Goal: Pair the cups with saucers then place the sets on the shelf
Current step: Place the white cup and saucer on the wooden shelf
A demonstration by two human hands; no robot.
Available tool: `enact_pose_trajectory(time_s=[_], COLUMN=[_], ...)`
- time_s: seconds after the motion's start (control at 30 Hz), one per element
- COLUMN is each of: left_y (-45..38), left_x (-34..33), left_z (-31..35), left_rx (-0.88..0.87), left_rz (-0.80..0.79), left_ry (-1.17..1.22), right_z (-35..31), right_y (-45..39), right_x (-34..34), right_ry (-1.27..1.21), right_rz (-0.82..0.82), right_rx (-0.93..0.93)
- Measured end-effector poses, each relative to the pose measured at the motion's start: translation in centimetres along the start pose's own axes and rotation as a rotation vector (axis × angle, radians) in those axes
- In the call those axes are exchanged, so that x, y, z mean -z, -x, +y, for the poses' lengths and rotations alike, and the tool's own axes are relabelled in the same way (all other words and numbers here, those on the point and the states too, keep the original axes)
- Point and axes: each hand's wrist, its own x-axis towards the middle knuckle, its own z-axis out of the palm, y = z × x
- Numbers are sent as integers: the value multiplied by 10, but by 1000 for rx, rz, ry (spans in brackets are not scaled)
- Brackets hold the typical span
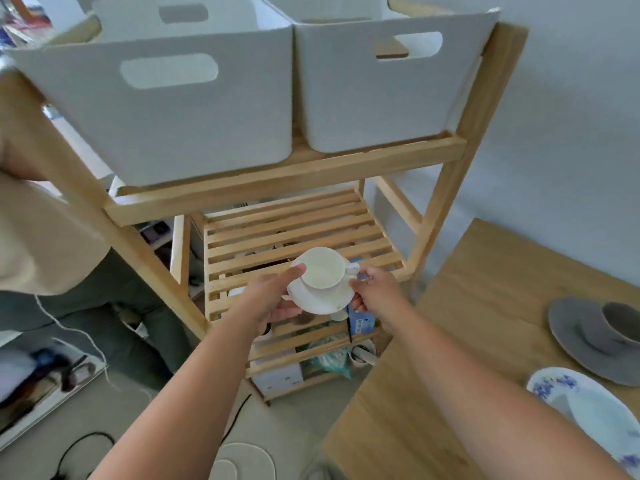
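Both bare forearms reach forward from the bottom edge and meet over the slatted middle shelf (298,230) of a pale wooden rack. Between them sits a smooth white cup (321,268), round-mouthed and upright, resting on a matching white saucer (318,299) that tilts a little toward the camera. The left hand (273,299) has its grip closed on the saucer's left rim, thumb lying over the top edge beside the cup wall. The right hand (372,287) has its grip closed on the saucer's right rim, fingertips up near the cup's small loop handle; whether they touch the handle cannot be told. The set is held above the slats, not resting on them.

On the rack's upper tier stand two white bins (207,109), smooth-sided with rounded oblong handle cut-outs, side by side and touching. Right of the rack lies a wood-grain counter (467,323). On it sits a matte grey cup (621,323) on a broad grey saucer (571,337), and nearer the camera a glossy white plate with blue flower print (581,403). Clutter on the lowest tier is too blurred to name.
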Motion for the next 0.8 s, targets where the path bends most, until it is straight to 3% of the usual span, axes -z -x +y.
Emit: enact_pose_trajectory(time_s=[0.47, 0.63, 0.8], left_y=[-94, -106, -107], left_x=[92, 97, 98], left_z=[-22, -21, -30], left_rx=[162, 151, 160], left_rz=[155, 141, 154], left_ry=[144, 157, 128], right_z=[6, 8, 6], right_y=[-103, -118, -116], right_x=[-128, -138, -136], right_ry=[-11, 53, 278], right_rz=[-57, -49, -19], right_rx=[-207, -207, -113])
